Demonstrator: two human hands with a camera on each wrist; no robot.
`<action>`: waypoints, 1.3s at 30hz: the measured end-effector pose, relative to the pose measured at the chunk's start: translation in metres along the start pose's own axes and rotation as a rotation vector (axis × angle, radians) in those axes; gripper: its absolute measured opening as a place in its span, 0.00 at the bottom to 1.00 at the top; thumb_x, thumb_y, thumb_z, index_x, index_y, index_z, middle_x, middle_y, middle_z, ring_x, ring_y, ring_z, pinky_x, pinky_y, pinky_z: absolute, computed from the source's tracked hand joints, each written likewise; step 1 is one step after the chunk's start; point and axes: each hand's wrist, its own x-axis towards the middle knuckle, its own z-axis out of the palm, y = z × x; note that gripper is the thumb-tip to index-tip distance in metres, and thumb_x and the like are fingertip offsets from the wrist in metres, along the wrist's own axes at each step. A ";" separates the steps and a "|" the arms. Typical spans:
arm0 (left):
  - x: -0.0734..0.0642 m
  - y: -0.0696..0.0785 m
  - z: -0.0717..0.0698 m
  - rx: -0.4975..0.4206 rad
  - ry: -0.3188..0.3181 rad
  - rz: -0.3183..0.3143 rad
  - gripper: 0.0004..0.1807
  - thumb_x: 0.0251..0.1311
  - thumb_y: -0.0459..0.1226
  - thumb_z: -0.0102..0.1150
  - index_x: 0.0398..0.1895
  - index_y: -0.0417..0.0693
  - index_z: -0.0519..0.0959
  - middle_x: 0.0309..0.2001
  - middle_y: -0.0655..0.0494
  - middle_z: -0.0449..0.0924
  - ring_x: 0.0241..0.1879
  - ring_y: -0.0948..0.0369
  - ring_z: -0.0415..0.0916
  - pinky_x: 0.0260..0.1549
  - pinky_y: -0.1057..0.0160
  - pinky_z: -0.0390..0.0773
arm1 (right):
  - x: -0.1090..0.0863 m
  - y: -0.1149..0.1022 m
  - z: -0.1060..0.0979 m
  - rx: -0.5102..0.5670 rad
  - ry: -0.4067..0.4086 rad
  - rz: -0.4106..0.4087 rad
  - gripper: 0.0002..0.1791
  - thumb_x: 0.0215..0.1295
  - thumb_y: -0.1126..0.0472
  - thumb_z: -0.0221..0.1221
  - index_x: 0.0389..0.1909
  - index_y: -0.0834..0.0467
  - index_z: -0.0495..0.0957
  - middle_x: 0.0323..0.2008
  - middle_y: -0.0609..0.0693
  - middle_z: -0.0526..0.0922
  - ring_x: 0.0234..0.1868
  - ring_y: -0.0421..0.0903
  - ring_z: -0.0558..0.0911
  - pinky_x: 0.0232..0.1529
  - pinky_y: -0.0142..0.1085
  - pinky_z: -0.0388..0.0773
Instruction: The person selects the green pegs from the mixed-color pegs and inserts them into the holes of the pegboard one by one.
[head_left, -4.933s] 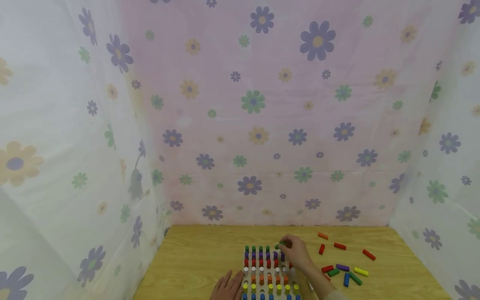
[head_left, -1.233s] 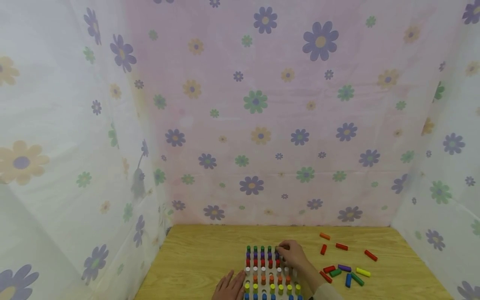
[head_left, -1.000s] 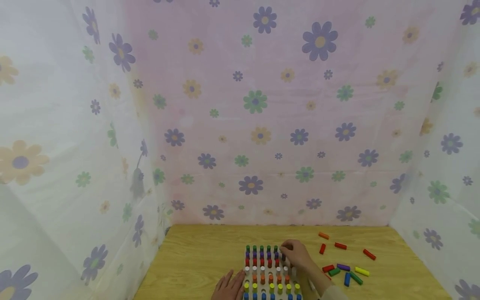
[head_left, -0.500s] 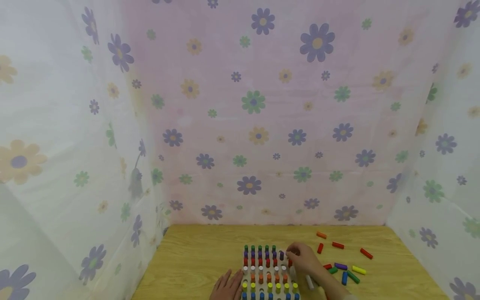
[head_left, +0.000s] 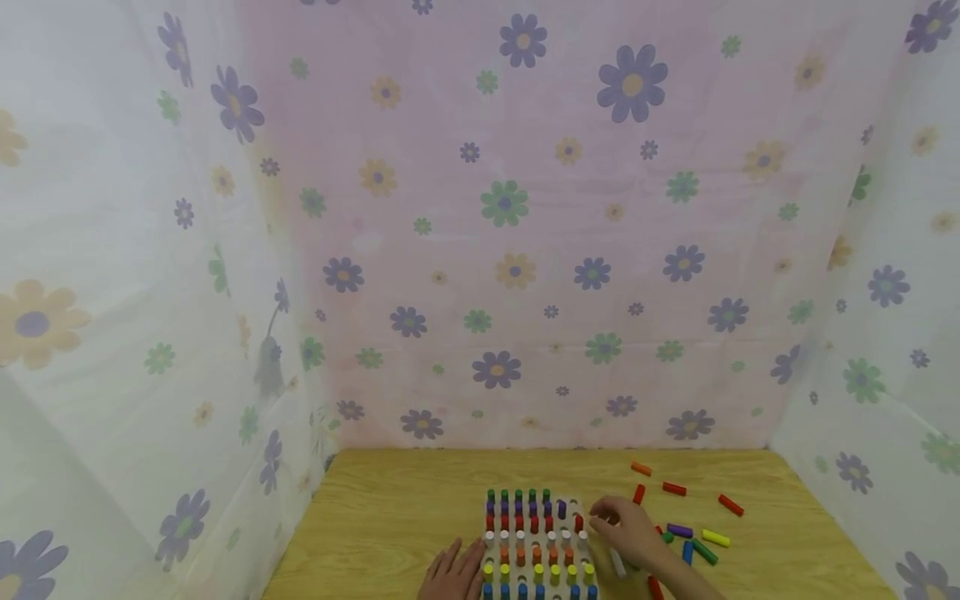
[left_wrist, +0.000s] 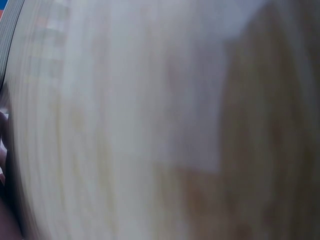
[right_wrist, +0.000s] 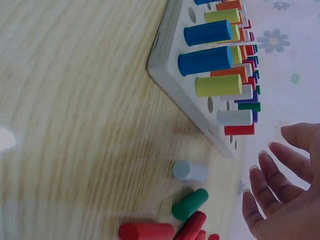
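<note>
A pale wooden pegboard [head_left: 570, 550] lies at the table's front middle, filled with rows of coloured pegs. Five... several green pegs [head_left: 519, 495] form its far row, whose right-end hole [head_left: 573, 502] is bare. My left hand [head_left: 453, 573] lies flat with fingers spread at the board's left edge. Just off the right edge, my right hand [head_left: 628, 532] is in the air with loosely bent fingers and holds nothing. The right wrist view shows the same hand [right_wrist: 287, 185] apart from a white peg [right_wrist: 235, 118] and a red peg [right_wrist: 240, 130] standing in the board. Motion blur covers the left wrist view.
Loose pegs lie on the wooden table right of the board: a white peg [head_left: 617, 562] close by, then a purple peg [head_left: 680, 530], a yellow peg [head_left: 716, 537], a blue peg [head_left: 687, 552] and several red ones. A flowered curtain [head_left: 517, 333] encloses the table.
The green peg my right hand held earlier now stands in the far row. That hand has let go and moved right and nearer, off the board. My left hand stays put.
</note>
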 end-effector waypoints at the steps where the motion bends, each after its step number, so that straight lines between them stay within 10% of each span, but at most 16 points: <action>1: 0.000 0.000 0.000 -0.002 0.001 0.000 0.30 0.70 0.60 0.24 0.68 0.65 0.65 0.64 0.69 0.67 0.65 0.52 0.61 0.61 0.46 0.61 | -0.002 0.000 -0.001 0.000 0.001 0.004 0.11 0.65 0.57 0.57 0.40 0.62 0.79 0.34 0.47 0.80 0.33 0.43 0.76 0.30 0.34 0.75; 28: 0.003 -0.001 0.002 0.016 -0.009 0.006 0.32 0.69 0.62 0.19 0.68 0.66 0.64 0.65 0.69 0.66 0.65 0.52 0.61 0.61 0.46 0.61 | -0.067 0.036 -0.068 -0.040 0.124 0.233 0.15 0.60 0.59 0.62 0.44 0.63 0.78 0.39 0.50 0.80 0.37 0.45 0.76 0.32 0.35 0.75; 39: 0.000 -0.001 0.002 0.018 -0.006 0.004 0.29 0.70 0.60 0.24 0.68 0.66 0.65 0.64 0.70 0.66 0.65 0.53 0.61 0.61 0.47 0.61 | -0.089 0.062 -0.081 -0.112 0.131 0.396 0.31 0.55 0.51 0.66 0.52 0.68 0.73 0.46 0.60 0.77 0.45 0.59 0.77 0.38 0.48 0.77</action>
